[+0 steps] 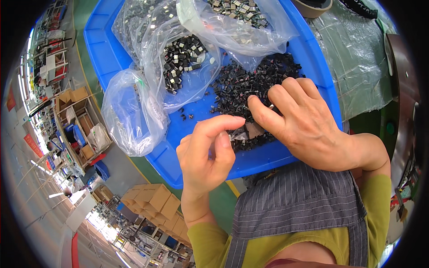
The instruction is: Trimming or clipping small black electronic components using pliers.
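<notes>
Above a pile of small black parts [237,82] in a blue plastic tray [96,40], both of my hands work close together. My right hand [304,118] is closed, its fingers curled down over the pile; a tiny pale glint shows between thumb and fingers. My left hand [208,154] is at the near edge of the tray, fingers curled, the index finger bent towards the right hand and the thumb beneath it. Whatever it holds, if anything, is hidden. A flat brown piece [254,130] lies between the hands, among the black parts.
Clear plastic bags lie in the tray: one with black and silver blocks [181,60], another with silvery pieces [239,11]. An empty-looking bag [129,116] hangs over the left rim. Plastic sheeting [353,62] covers the surface at right. Cardboard boxes [154,198] stand behind on the left.
</notes>
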{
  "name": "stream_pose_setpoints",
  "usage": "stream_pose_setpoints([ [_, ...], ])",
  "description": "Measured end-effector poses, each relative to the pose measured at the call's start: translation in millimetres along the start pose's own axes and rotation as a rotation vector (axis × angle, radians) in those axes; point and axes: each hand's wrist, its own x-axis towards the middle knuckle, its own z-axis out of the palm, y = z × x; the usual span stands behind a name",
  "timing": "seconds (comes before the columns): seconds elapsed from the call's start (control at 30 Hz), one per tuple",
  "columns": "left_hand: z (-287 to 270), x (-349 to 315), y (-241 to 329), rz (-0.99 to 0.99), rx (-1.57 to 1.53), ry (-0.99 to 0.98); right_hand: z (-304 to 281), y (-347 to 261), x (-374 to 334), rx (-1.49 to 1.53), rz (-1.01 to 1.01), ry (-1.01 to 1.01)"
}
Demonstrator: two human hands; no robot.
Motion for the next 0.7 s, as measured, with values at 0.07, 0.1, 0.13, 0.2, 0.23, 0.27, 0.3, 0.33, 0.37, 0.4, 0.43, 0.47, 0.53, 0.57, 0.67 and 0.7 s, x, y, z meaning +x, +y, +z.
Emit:
stream_pose_setpoints([
  [0.07, 1.6, -0.7, -2.1, 0.006, -0.003, 0.013, -0.9, -0.3, -0.1, -0.007, 0.009, -0.028],
  [0.1, 2.6, -0.3, -2.4, 0.013, -0.008, 0.031, -1.0, -0.2, -0.3, -0.004, 0.015, -0.046],
  [0.13, 3.2, 0.1, -1.7, 0.015, -0.009, 0.026, -1.1, 0.0, -0.7, -0.001, 0.021, -0.064],
  [0.2, 2.7, 0.3, -0.1, -0.022, 0.028, -0.006, 1.6, -0.7, -1.7, -0.011, 0.026, -0.034],
  [0.23, 3.0, 0.4, -0.1, -0.021, 0.030, -0.009, 2.3, -1.1, -2.1, -0.023, 0.028, -0.007],
  [0.27, 3.8, -0.1, -0.6, -0.014, 0.025, 0.010, 1.8, -1.5, -2.3, -0.023, 0.030, -0.005],
  [0.3, 4.6, -0.8, -1.0, -0.008, 0.019, 0.029, 0.9, -2.0, -2.3, 0.005, 0.039, -0.019],
  [0.33, 5.0, -1.7, -0.8, -0.005, 0.020, 0.027, 0.0, -2.6, -2.4, 0.032, 0.047, -0.033],
  [0.37, 5.1, -2.4, -1.4, -0.029, -0.029, 0.043, 0.6, -2.6, -2.4, 0.031, 0.048, -0.028],
  [0.4, 5.1, -3.0, -2.1, -0.053, -0.079, 0.060, 1.5, -2.5, -2.8, 0.117, 0.057, -0.044],
  [0.43, 4.9, -3.7, -3.6, -0.048, -0.078, 0.059, 1.8, -2.3, -2.9, 0.203, 0.065, -0.059],
  [0.47, 4.8, -5.4, -5.2, -0.050, -0.109, 0.069, 1.3, -2.1, -2.8, 0.202, 0.062, -0.056],
  [0.53, 4.9, -5.9, -3.2, -0.056, -0.185, 0.089, -0.2, -1.7, -1.7, 0.423, 0.075, -0.147],
  [0.57, 5.3, -6.0, -2.8, -0.053, -0.184, 0.092, -0.4, -2.5, -1.5, 0.421, 0.072, -0.145],
  [0.67, 10.7, -1.5, -2.3, -0.010, -0.157, 0.127, 0.1, -4.3, -0.4, 0.583, 0.131, -0.164],
  [0.7, 8.9, -0.6, -0.8, -0.005, -0.156, 0.128, 0.2, -3.8, 0.3, 0.654, 0.146, -0.146],
])
